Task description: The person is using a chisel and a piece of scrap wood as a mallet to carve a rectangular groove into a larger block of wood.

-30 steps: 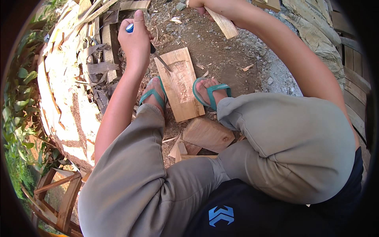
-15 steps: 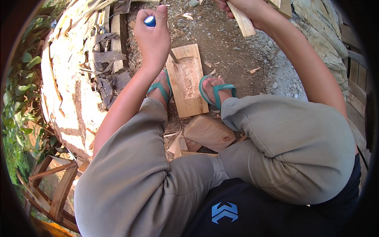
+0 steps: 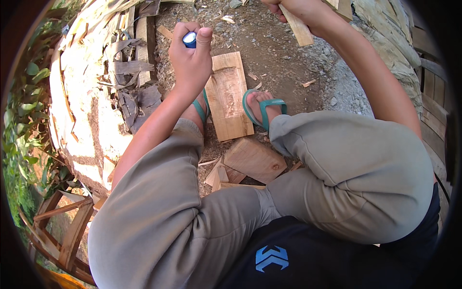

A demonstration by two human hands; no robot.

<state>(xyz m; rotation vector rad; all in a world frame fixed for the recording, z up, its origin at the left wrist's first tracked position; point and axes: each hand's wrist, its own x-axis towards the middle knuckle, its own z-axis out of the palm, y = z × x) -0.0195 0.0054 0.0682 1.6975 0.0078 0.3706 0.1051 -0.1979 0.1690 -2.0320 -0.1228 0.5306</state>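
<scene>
Dirt ground, plank between feet, left hand gripping blue-capped tool; right hand holding wood strip

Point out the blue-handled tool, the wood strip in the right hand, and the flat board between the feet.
blue-handled tool (image 3: pixel 189 39), head view, on the blue handle end above the left fist.
wood strip (image 3: pixel 298 30), head view, on its face below the right hand.
flat board (image 3: pixel 231 96), head view, on its worn middle.
</scene>
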